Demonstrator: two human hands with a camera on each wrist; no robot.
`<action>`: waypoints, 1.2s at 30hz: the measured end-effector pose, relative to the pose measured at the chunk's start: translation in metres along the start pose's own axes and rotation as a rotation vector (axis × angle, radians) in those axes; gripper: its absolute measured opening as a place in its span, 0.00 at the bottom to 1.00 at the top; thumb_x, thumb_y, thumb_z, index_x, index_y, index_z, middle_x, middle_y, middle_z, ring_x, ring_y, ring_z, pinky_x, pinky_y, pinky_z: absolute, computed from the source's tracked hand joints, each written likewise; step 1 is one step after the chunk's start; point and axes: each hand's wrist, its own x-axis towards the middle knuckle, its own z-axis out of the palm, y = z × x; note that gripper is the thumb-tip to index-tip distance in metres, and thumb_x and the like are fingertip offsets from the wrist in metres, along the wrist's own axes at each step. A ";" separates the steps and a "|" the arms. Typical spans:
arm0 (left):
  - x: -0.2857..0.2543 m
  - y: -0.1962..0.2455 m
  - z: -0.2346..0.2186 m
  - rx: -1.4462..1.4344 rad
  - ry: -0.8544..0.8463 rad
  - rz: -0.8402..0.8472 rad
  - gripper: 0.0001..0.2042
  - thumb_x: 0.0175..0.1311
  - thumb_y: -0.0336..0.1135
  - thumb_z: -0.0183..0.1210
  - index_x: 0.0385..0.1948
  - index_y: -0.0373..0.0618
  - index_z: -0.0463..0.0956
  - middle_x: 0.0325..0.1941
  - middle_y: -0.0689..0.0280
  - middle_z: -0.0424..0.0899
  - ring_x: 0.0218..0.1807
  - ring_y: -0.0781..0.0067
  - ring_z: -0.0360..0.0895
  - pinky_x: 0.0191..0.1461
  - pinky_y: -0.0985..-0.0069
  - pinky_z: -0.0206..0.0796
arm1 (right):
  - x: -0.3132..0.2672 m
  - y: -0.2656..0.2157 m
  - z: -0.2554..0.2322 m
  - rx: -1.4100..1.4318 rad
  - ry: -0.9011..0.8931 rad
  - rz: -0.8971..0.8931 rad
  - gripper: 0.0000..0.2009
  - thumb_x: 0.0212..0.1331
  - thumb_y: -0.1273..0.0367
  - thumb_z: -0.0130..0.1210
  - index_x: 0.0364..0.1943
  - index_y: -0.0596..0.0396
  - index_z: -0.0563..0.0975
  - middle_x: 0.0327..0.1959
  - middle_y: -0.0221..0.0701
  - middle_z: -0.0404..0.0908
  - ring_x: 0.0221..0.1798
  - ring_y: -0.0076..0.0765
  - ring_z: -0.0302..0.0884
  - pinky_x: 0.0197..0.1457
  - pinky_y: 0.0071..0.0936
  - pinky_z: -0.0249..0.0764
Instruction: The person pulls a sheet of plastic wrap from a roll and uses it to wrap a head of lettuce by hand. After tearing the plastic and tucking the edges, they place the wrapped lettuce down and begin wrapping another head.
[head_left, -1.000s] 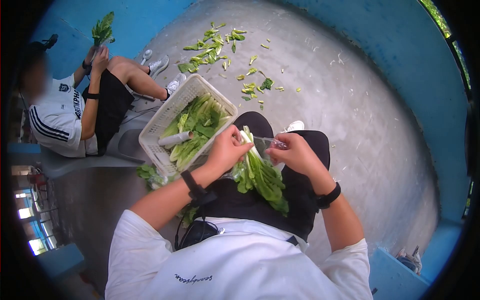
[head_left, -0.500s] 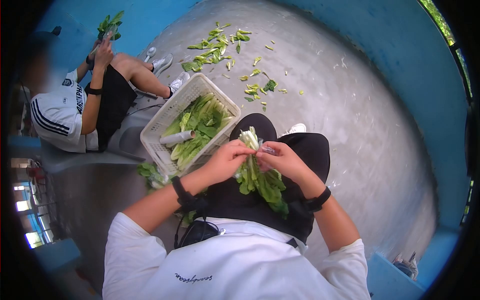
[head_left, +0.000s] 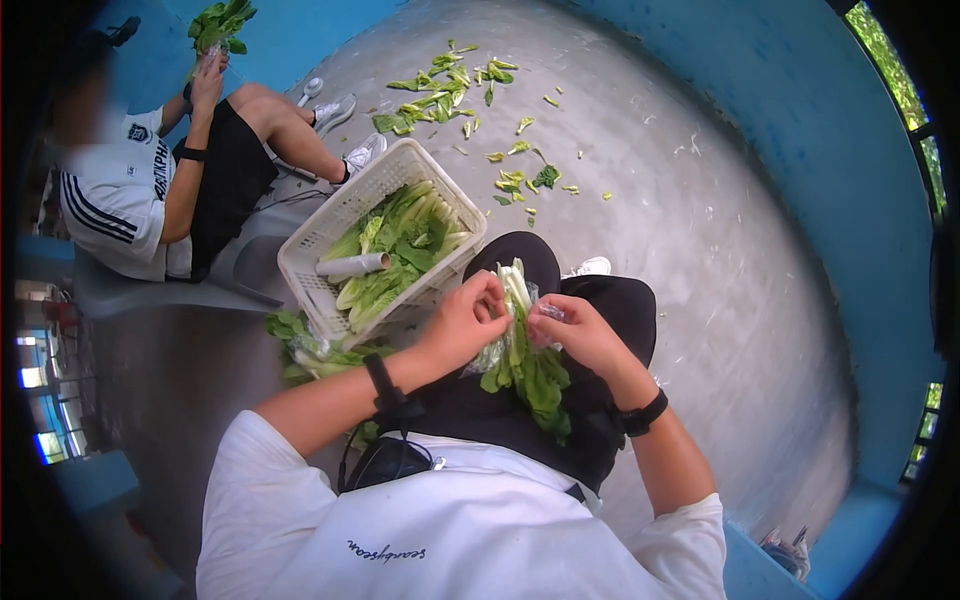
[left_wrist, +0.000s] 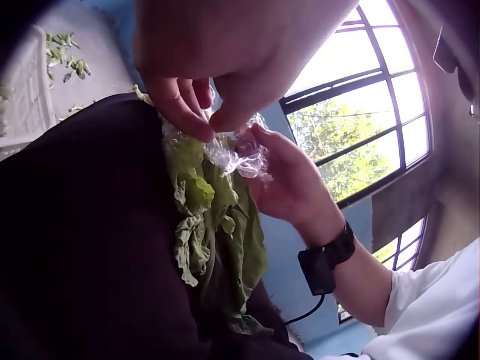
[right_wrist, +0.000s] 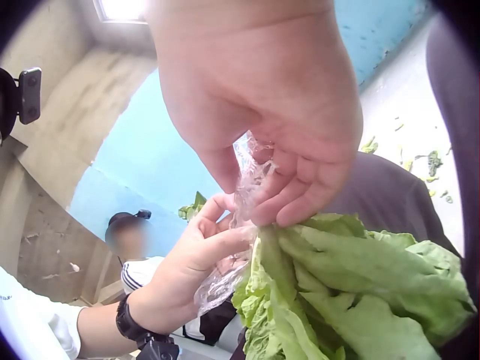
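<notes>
1. While your left hand and right hand pinch crumpled, clear plastic film, the white-stemmed, green leafy bunch lies between them, leaves trailing over your lap.
2. If you pull unevenly, the thin film could tear or the bunch slip.
3. Your right wrist view shows film between both hands' fingers; only the head view shows the whole white perforated basket beyond your left hand.
</notes>
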 end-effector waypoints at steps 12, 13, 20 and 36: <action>0.007 -0.010 0.001 0.169 0.117 0.145 0.14 0.53 0.30 0.73 0.39 0.40 0.78 0.31 0.70 0.76 0.31 0.81 0.71 0.37 0.79 0.67 | -0.004 -0.003 -0.004 -0.047 0.002 -0.017 0.08 0.71 0.67 0.56 0.38 0.58 0.79 0.32 0.21 0.80 0.36 0.15 0.75 0.44 0.19 0.73; 0.008 -0.011 0.001 0.168 0.111 0.140 0.13 0.55 0.29 0.72 0.39 0.40 0.78 0.31 0.70 0.76 0.31 0.81 0.71 0.36 0.80 0.68 | -0.004 -0.004 -0.004 -0.050 0.003 -0.015 0.08 0.71 0.67 0.56 0.38 0.58 0.79 0.32 0.21 0.80 0.36 0.15 0.75 0.44 0.19 0.73; 0.006 -0.005 -0.001 0.099 0.135 0.121 0.04 0.64 0.27 0.64 0.36 0.37 0.80 0.31 0.69 0.82 0.30 0.84 0.77 0.35 0.83 0.70 | -0.002 -0.005 -0.001 -0.126 0.002 -0.035 0.09 0.70 0.66 0.57 0.38 0.59 0.80 0.31 0.22 0.81 0.35 0.15 0.75 0.43 0.19 0.73; 0.004 0.003 0.004 0.216 -0.008 0.369 0.08 0.62 0.27 0.62 0.42 0.37 0.80 0.44 0.61 0.83 0.40 0.62 0.84 0.45 0.70 0.76 | 0.001 0.000 -0.001 -0.158 -0.033 -0.097 0.10 0.74 0.65 0.53 0.43 0.58 0.77 0.34 0.23 0.79 0.38 0.16 0.72 0.43 0.21 0.72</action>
